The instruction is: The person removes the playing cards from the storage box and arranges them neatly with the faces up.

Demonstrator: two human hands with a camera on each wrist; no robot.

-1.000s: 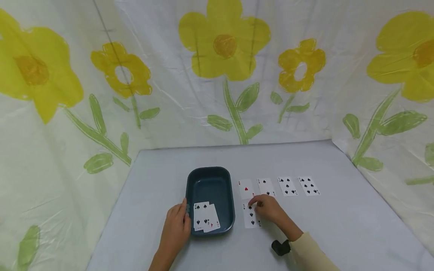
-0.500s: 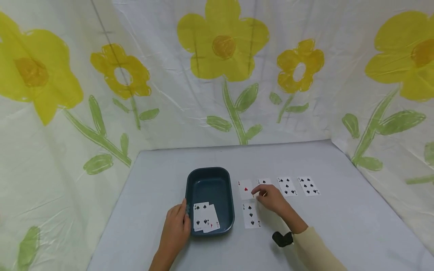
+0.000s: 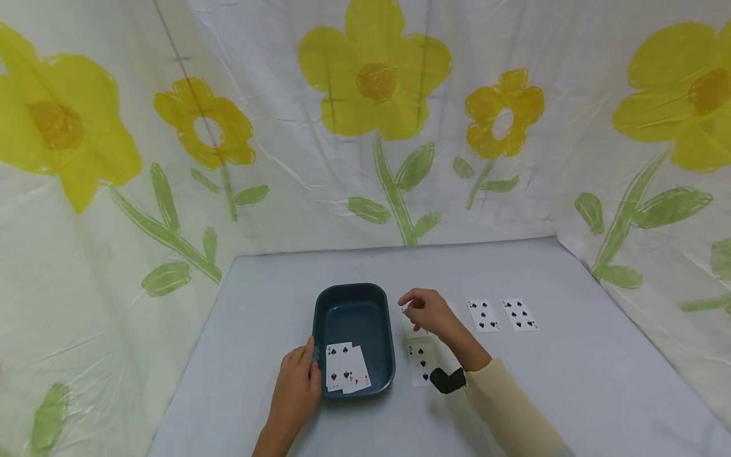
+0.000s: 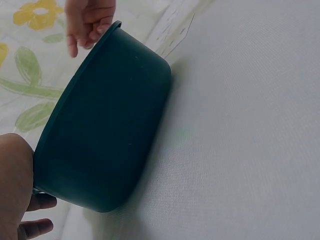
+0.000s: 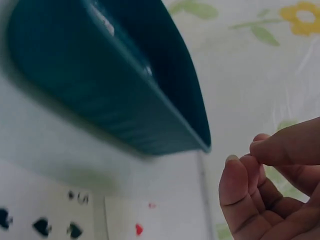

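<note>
A dark teal rectangular basin (image 3: 354,325) stands on the table. Inside its near end lie a four of spades (image 3: 338,365) and a card with red pips (image 3: 358,374), partly overlapping. My left hand (image 3: 294,387) grips the basin's left wall at the rim. My right hand (image 3: 431,313) hovers just right of the basin, fingers loosely curled, holding nothing; the right wrist view shows bare fingertips (image 5: 233,182). Below it, a card with a red heart (image 3: 415,331) is mostly covered. Nearer me lies a three of spades (image 3: 421,358), partly behind the wrist camera (image 3: 447,380).
Two more spade cards, a five (image 3: 483,316) and a six (image 3: 520,315), lie face up to the right on the white table (image 3: 571,393). The card left of the five is hidden by my right hand. A flowered curtain (image 3: 320,209) surrounds the table's back and sides.
My right hand has lifted off the three of spades and moved away from me and leftward, over the heart card. My left hand stays on the basin.
</note>
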